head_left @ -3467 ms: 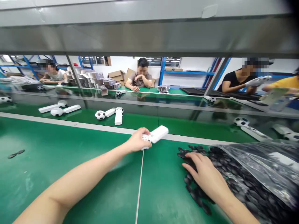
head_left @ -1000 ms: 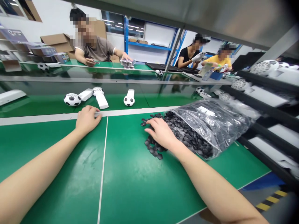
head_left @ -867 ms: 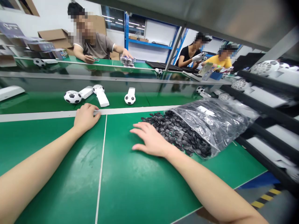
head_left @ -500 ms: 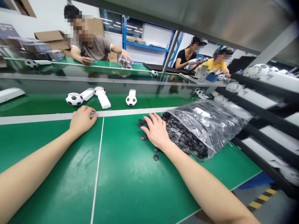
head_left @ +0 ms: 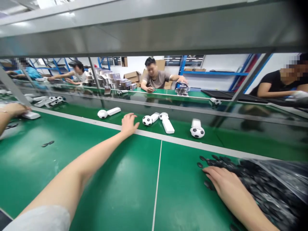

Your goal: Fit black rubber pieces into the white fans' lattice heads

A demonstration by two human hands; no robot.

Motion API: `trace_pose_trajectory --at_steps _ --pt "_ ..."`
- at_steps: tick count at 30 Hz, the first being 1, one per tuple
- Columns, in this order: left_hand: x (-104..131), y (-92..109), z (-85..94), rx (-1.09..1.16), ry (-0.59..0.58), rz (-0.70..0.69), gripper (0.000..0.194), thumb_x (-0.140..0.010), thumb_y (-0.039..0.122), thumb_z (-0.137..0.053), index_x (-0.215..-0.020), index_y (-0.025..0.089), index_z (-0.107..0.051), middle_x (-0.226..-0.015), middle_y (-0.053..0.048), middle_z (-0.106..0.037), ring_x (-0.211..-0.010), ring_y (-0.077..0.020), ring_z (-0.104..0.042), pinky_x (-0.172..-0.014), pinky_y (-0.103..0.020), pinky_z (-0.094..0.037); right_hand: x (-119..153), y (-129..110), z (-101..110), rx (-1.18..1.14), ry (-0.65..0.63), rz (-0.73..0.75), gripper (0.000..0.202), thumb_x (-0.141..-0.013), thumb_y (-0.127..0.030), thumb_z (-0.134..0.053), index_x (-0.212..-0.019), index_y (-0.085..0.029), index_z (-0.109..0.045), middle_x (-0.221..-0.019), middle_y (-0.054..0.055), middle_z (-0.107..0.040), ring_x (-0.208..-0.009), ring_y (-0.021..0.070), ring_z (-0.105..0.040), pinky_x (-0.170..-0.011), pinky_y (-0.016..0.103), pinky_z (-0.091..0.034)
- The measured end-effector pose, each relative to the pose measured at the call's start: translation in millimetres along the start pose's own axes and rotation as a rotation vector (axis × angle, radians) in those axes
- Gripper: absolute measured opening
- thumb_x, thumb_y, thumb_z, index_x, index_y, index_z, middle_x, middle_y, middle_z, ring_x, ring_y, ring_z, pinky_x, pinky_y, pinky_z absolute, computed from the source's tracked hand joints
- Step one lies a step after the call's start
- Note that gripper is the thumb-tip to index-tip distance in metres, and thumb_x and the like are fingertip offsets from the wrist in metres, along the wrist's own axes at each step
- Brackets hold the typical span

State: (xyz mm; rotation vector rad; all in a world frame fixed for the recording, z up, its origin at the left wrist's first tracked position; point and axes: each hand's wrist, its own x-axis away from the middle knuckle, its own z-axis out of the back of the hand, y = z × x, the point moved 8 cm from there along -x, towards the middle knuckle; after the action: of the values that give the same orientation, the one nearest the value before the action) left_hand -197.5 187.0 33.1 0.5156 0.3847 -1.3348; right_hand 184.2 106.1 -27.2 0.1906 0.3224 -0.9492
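My left hand (head_left: pixel 129 125) is stretched out over the pale strip (head_left: pixel 178 140) along the belt's edge, fingers apart, with nothing in it. Just beyond its thumb, on the green belt (head_left: pixel 134 138), a white handle with a black-and-white football-shaped head (head_left: pixel 147 120) lies on its side. My right hand (head_left: pixel 223 179) rests palm down beside a heap of small black pentagon pieces (head_left: pixel 260 179), its fingers stretched and touching the nearest ones. The heap spills from a clear plastic bag (head_left: pixel 288 175) at the right. Whether anything lies beneath that palm is hidden.
Several more football-headed units lie along the belt, one (head_left: pixel 197 132) nearer my right hand. At the far left a co-worker's hand (head_left: pixel 15 110) is on a white part (head_left: pixel 32 115). Two black pieces (head_left: pixel 48 144) lie on the left worktop. A metal shelf (head_left: pixel 154 35) spans overhead.
The view has swung left, bringing in more co-workers and the far-left belt. My left hand's fingers have spread and reach over the belt edge. My right hand stays by the black pieces.
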Motion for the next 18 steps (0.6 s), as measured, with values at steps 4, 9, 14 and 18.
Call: trace_pose_trajectory --at_steps 4,9,14,18 --pt "-33 -89 13.6 -0.092 -0.060 0.167 0.039 -0.073 0.028 -0.051 -0.109 0.015 -0.051 -0.124 -0.017 -0.045 -0.113 -0.0348 -0.038 -0.088 -0.048 -0.034 0 4 -3 -0.039 -0.010 -0.036 0.029 -0.088 -0.027 -0.037 -0.096 -0.017 -0.063 -0.098 0.009 -0.062 -0.089 0.0228 -0.058 -0.079 0.038 -0.046" --pt "-55 -159 16.8 -0.164 -0.173 0.296 0.037 -0.073 0.029 -0.045 -0.107 0.013 -0.051 -0.121 -0.018 -0.045 -0.110 -0.0389 -0.036 -0.081 -0.052 -0.035 1 11 6 -0.098 -0.030 -0.117 0.025 -0.085 -0.035 -0.046 -0.099 -0.021 -0.062 -0.103 0.007 -0.060 -0.094 0.0217 -0.056 -0.082 0.035 -0.047" --pt "-54 -178 -1.7 -0.187 -0.283 0.326 0.048 -0.079 0.044 -0.034 -0.116 0.014 -0.043 -0.122 -0.016 -0.041 -0.109 -0.0390 -0.037 -0.079 -0.047 -0.037 -2 11 17 -0.210 -0.127 -0.178 0.020 -0.087 -0.024 -0.044 -0.092 -0.023 -0.063 -0.097 0.005 -0.060 -0.091 0.0185 -0.056 -0.081 0.032 -0.047" --pt "-55 -176 -20.0 -0.210 -0.437 0.126 0.068 -0.078 0.063 -0.016 -0.122 0.017 -0.039 -0.109 -0.015 -0.042 -0.097 -0.0400 -0.044 -0.068 -0.041 -0.040 -7 8 24 -0.259 -0.135 -0.219 0.019 -0.085 -0.020 -0.047 -0.098 -0.020 -0.061 -0.095 0.006 -0.060 -0.092 0.0188 -0.054 -0.083 0.033 -0.045"
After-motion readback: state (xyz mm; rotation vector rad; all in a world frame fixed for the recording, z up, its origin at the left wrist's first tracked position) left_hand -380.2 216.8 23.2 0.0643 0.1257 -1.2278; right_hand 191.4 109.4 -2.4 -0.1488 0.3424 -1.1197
